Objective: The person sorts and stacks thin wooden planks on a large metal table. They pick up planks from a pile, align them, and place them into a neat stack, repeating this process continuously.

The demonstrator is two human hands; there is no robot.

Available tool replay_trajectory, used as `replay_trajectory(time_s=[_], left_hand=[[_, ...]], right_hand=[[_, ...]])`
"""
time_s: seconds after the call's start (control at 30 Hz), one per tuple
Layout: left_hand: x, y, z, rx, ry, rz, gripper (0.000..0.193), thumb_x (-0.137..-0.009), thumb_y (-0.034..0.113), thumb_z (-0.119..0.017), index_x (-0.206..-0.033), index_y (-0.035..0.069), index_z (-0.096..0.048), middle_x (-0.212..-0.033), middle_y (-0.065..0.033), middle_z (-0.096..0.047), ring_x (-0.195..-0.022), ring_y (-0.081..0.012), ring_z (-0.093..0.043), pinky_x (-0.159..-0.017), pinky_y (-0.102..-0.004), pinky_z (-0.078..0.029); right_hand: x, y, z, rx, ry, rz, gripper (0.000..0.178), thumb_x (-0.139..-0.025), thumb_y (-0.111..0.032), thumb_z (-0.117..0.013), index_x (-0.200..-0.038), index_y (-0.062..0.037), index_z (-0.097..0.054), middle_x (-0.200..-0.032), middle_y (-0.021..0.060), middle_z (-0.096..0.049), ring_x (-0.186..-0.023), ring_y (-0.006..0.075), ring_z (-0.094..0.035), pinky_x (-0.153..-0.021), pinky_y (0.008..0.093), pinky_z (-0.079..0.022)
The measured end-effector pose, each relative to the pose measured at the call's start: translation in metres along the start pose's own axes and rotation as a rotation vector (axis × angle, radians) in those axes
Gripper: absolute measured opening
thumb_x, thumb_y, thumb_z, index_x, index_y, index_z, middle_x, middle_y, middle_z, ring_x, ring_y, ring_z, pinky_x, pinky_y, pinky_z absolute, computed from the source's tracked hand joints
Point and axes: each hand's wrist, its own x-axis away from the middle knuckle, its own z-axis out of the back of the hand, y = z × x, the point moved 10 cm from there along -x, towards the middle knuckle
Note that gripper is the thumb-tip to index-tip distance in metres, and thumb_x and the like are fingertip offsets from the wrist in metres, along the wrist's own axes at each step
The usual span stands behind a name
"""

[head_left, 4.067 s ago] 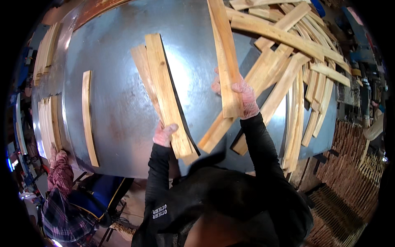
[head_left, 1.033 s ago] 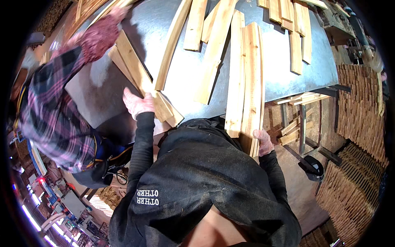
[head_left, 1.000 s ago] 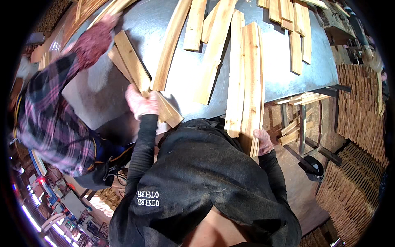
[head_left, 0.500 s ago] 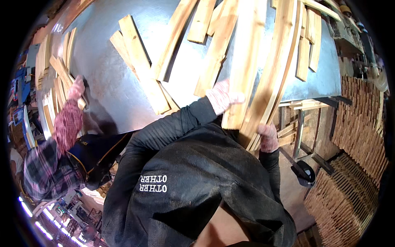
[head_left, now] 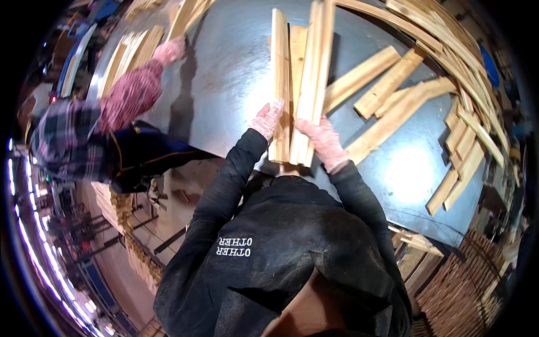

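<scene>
My left hand (head_left: 266, 119), in a pale pink knit glove, is closed on the left edge of a light wooden strip (head_left: 279, 62), its thumb on top. On the other side my right hand (head_left: 324, 141), gloved alike, grips a few long strips lying together (head_left: 314, 73), near their close ends. Between the two lies another board (head_left: 298, 48), partly covered. All of them point away from me on a shiny metal table (head_left: 230, 67), their near ends by its front edge. The fingers beneath the wood are hidden.
Several loose boards (head_left: 387, 78) lie to the right, with long strips (head_left: 449, 33) heaped beyond and short pieces (head_left: 460, 163) at the table's right end. A co-worker's gloved hand (head_left: 169, 50) touches boards at the left. Stacked wood (head_left: 460, 281) stands below right.
The view has swung right. My left hand has gone from the wide board to the left strip, and my right hand now holds its strips from the right, over the tabletop. The co-worker's hand has moved away.
</scene>
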Motion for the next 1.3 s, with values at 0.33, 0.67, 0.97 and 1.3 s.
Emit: replay_trajectory(time_s=[0.33,0.67,0.97,1.3], left_hand=[[0.016,-0.003,0.061,0.093,-0.099,0.095,0.048,-0.081,0.013,-0.075,-0.122,0.001,-0.053,-0.103,-0.0082,-0.066,-0.087,-0.0179,-0.065,-0.082,-0.0322,-0.052],[-0.009,-0.016,0.13,-0.44,0.074,0.083,0.058,-0.091,0.04,-0.066,-0.125,-0.004,-0.051,-0.109,-0.0121,-0.064,-0.098,-0.0181,-0.058,-0.089,-0.0325,-0.048],[-0.017,-0.023,0.154,-0.863,-0.009,-0.221,0.041,-0.096,0.033,-0.054,-0.124,0.003,-0.058,-0.122,-0.008,-0.063,-0.107,-0.0192,-0.062,-0.096,-0.0321,-0.047],[0.039,0.022,0.178,-0.074,0.167,0.064,0.034,-0.089,0.018,-0.067,-0.116,-0.002,-0.059,-0.097,-0.0085,-0.066,-0.089,-0.0178,-0.065,-0.077,-0.03,-0.053]], right_hand=[[-0.031,0.051,-0.024,-0.037,-0.116,-0.246,0.027,-0.09,-0.013,-0.065,-0.112,0.0013,-0.063,-0.104,0.0114,-0.068,-0.098,0.0173,-0.066,-0.086,0.0307,-0.054],[-0.071,0.072,-0.096,0.977,-0.264,-0.096,0.059,-0.092,-0.045,-0.058,-0.124,0.0039,-0.053,-0.102,0.0252,-0.065,-0.101,0.0407,-0.063,-0.086,0.04,-0.05],[-0.056,0.058,-0.111,1.054,-0.254,-0.255,0.071,-0.092,-0.053,-0.05,-0.134,0.0044,-0.044,-0.127,0.0255,-0.056,-0.113,0.0336,-0.058,-0.098,0.04,-0.045],[0.061,-0.071,0.061,1.306,0.775,0.473,0.078,-0.09,-0.045,-0.063,-0.14,0.0087,-0.036,-0.139,0.0278,-0.045,-0.129,0.0379,-0.046,-0.108,0.0405,-0.038]])
